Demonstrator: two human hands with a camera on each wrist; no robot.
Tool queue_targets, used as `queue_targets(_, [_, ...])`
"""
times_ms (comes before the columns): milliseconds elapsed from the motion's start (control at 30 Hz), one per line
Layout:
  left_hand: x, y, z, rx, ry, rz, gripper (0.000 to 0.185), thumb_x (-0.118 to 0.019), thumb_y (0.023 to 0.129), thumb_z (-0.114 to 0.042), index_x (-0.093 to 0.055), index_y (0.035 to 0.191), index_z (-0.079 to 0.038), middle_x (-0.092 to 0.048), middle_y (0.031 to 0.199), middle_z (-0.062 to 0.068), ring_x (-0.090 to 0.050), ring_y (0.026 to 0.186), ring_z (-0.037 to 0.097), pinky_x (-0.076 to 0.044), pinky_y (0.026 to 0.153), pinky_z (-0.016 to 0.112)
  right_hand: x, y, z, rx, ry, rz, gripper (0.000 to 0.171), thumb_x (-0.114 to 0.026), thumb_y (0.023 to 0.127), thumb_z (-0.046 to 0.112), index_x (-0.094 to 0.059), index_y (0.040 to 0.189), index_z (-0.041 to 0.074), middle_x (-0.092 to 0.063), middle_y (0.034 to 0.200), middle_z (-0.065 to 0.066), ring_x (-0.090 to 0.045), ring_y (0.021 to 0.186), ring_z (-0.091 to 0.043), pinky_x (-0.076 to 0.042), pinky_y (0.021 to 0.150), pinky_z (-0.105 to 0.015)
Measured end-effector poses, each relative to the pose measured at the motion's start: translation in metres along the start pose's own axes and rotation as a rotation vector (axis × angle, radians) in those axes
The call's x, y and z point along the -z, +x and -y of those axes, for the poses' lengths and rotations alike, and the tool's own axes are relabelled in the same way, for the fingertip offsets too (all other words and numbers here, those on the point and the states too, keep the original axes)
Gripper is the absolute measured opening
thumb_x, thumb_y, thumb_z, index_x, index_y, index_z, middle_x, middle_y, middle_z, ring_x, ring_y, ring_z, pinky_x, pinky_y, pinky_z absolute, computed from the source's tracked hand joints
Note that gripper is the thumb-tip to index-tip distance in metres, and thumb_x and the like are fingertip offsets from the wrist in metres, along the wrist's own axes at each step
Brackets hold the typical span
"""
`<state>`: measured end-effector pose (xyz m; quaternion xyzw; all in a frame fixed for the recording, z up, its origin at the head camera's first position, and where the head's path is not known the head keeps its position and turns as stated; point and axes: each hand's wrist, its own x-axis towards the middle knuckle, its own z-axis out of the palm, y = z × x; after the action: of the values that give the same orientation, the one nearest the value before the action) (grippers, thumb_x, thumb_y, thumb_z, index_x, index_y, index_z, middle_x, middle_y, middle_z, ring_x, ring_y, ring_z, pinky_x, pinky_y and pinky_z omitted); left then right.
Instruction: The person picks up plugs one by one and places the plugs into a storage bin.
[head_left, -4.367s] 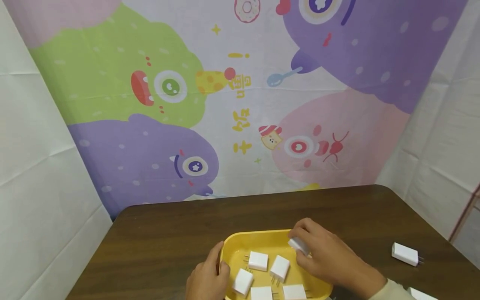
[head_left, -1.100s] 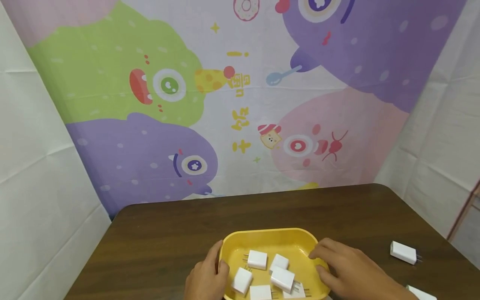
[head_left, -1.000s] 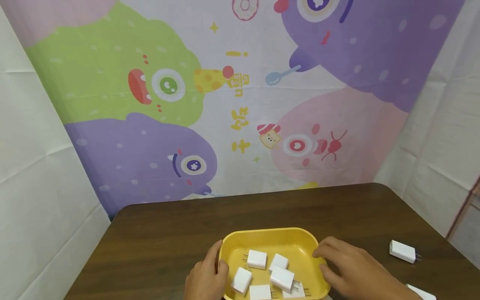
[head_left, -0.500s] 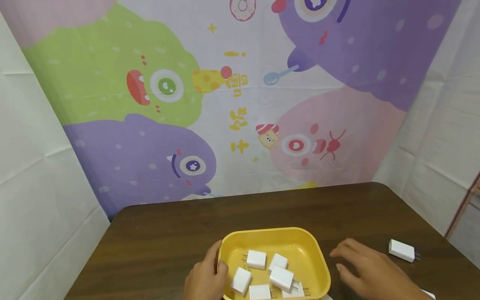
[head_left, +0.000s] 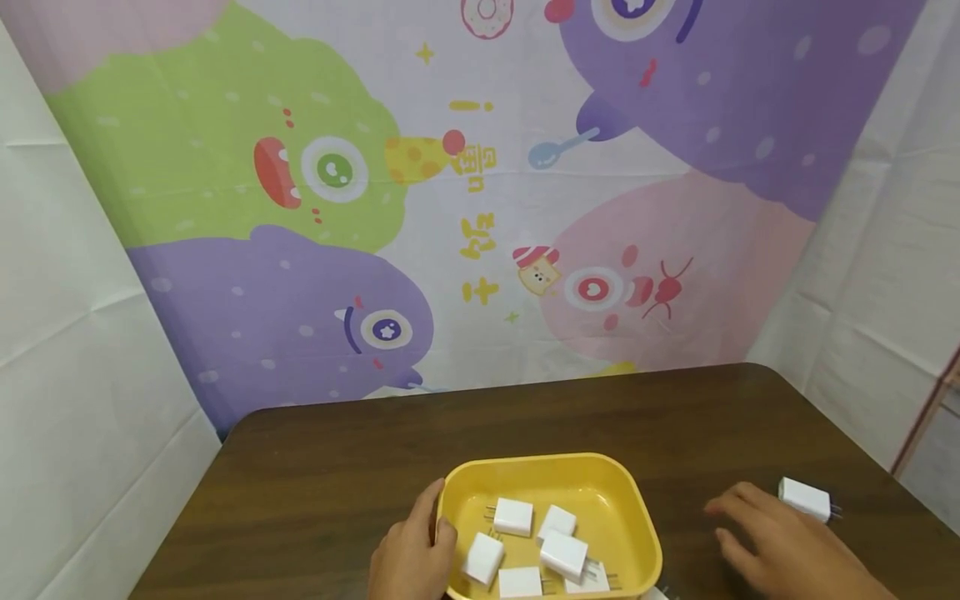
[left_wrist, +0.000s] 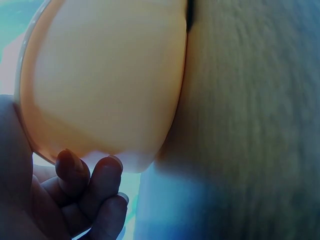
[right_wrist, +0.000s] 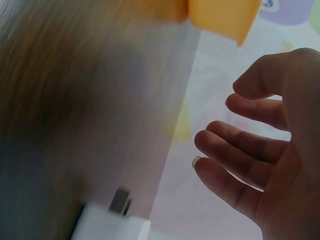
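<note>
The right hand (head_left: 783, 542) has moved away from the tray (head_left: 540, 475), fingers parted, empty; the left hand (head_left: 411, 550) grips it, six chargers (head_left: 513, 517) inside, two visible outside.

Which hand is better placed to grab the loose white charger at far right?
Probably the right hand: it is empty and close beside that charger, while the left hand holds the left side of the yellow tray.
</note>
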<state>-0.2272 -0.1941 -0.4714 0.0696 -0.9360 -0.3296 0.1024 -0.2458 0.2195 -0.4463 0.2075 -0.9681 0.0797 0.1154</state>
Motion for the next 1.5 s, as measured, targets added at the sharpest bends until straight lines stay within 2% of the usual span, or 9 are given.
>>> queue_targets(233, [0.000,0.000,0.000,0.002,-0.004,0.026,0.049,-0.053,0.094,-0.025,-0.055,0.143,-0.020,-0.061,0.063,-0.004,-0.051,0.055,0.016,-0.045,0.058,0.044,-0.007,-0.004,-0.025,-0.080,0.023,0.048,0.023,-0.076,0.085,0.024,-0.070,0.107,0.021,-0.060,0.104,0.009,-0.060,0.083,-0.007,-0.053,0.064,-0.031])
queue_targets(367, [-0.001,0.000,0.000,0.007,-0.010,0.030,0.050,-0.052,0.094,-0.025,-0.055,0.143,-0.020,-0.050,0.053,-0.007,-0.047,0.051,0.016,-0.042,0.055,0.041,-0.011,-0.006,-0.036,-0.092,0.010,0.020,0.022,-0.076,0.084,0.022,-0.070,0.105,0.021,-0.058,0.100,0.010,-0.058,0.081,-0.006,-0.049,0.058,-0.028])
queue_targets(433, [-0.001,0.000,0.000,0.007,-0.011,0.028,0.050,-0.052,0.094,-0.025,-0.055,0.144,-0.020,-0.048,0.051,-0.006,-0.046,0.050,0.016,-0.042,0.055,0.040,-0.012,-0.006,-0.039,-0.093,-0.004,0.012,0.021,-0.076,0.084,0.022,-0.071,0.104,0.021,-0.057,0.099,0.011,-0.056,0.078,-0.003,-0.046,0.057,-0.026])
queue_targets(533, [-0.002,0.001,0.000,0.009,-0.014,0.032,0.050,-0.052,0.094,-0.025,-0.054,0.144,-0.021,-0.046,0.051,-0.005,-0.046,0.050,0.016,-0.041,0.055,0.040,-0.011,-0.005,-0.045,-0.110,0.004,0.045,0.022,-0.075,0.085,0.022,-0.071,0.106,0.018,-0.058,0.101,0.007,-0.055,0.076,-0.003,-0.046,0.057,-0.025])
queue_targets(700, [-0.001,0.001,0.000,-0.001,-0.010,0.021,0.049,-0.053,0.095,-0.025,-0.054,0.144,-0.021,-0.048,0.053,-0.006,-0.048,0.053,0.015,-0.042,0.057,0.041,-0.011,-0.004,-0.053,-0.139,0.027,0.083,0.023,-0.073,0.088,0.021,-0.070,0.110,0.014,-0.059,0.104,0.001,-0.053,0.072,-0.005,-0.043,0.054,-0.023])
queue_targets(933, [-0.001,0.000,0.000,0.000,-0.012,0.014,0.049,-0.053,0.094,-0.024,-0.055,0.143,-0.020,-0.042,0.052,-0.005,-0.044,0.050,0.016,-0.039,0.056,0.039,-0.010,0.001,-0.063,-0.196,0.065,0.143,0.024,-0.068,0.091,0.021,-0.069,0.113,0.010,-0.057,0.106,-0.003,-0.053,0.073,-0.010,-0.045,0.056,-0.029])
queue_targets(1067, [-0.002,0.001,0.000,0.006,-0.007,0.009,0.049,-0.053,0.094,-0.024,-0.055,0.143,-0.021,-0.042,0.052,-0.005,-0.043,0.049,0.016,-0.038,0.055,0.038,-0.012,0.000,-0.067,-0.171,0.030,0.103,0.025,-0.071,0.089,0.021,-0.069,0.112,0.011,-0.058,0.107,-0.004,-0.053,0.072,-0.009,-0.045,0.055,-0.027])
queue_targets(1300, [-0.001,0.001,0.000,0.016,-0.009,0.024,0.049,-0.053,0.094,-0.025,-0.055,0.143,-0.021,-0.043,0.053,-0.004,-0.044,0.049,0.016,-0.038,0.056,0.038,-0.013,0.003,-0.074,-0.170,0.035,0.085,0.030,-0.074,0.086,0.021,-0.070,0.113,0.009,-0.059,0.108,-0.007,-0.060,0.081,-0.017,-0.051,0.061,-0.038])
queue_targets(1500, [-0.001,0.001,0.000,0.021,-0.008,0.026,0.050,-0.053,0.094,-0.025,-0.055,0.144,-0.021,-0.042,0.053,-0.004,-0.043,0.049,0.016,-0.038,0.056,0.038,-0.014,0.006,-0.077,-0.162,0.001,0.051,0.030,-0.075,0.085,0.020,-0.071,0.112,0.008,-0.061,0.106,-0.009,-0.061,0.083,-0.023,-0.051,0.062,-0.041])
